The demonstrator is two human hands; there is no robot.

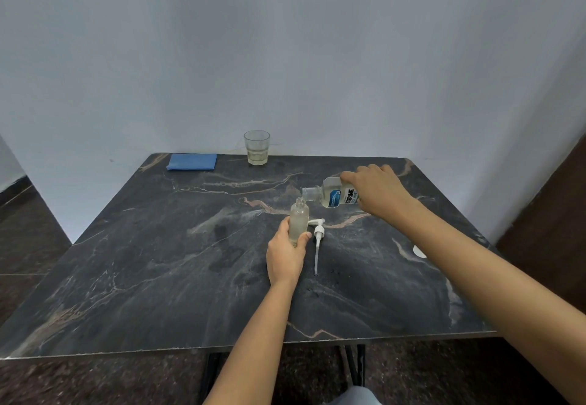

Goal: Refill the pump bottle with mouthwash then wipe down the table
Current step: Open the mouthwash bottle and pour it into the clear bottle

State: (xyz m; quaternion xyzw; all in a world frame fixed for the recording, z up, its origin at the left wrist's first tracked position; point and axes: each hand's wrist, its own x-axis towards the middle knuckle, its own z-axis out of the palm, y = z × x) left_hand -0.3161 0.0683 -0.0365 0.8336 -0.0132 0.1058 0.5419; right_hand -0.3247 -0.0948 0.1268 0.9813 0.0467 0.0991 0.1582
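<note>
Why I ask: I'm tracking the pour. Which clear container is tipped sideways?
The mouthwash bottle in the right hand; the pump bottle and glass stand upright.

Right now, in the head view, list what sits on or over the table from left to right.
From the left: blue cloth → glass → pump bottle in the left hand → loose pump head → right hand tipping the mouthwash bottle.

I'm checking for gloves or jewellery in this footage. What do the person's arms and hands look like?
The left hand and right hand are bare: no gloves, no rings visible. Both forearms are uncovered to the frame edge, with no sleeve, watch or bracelet in view.
</note>
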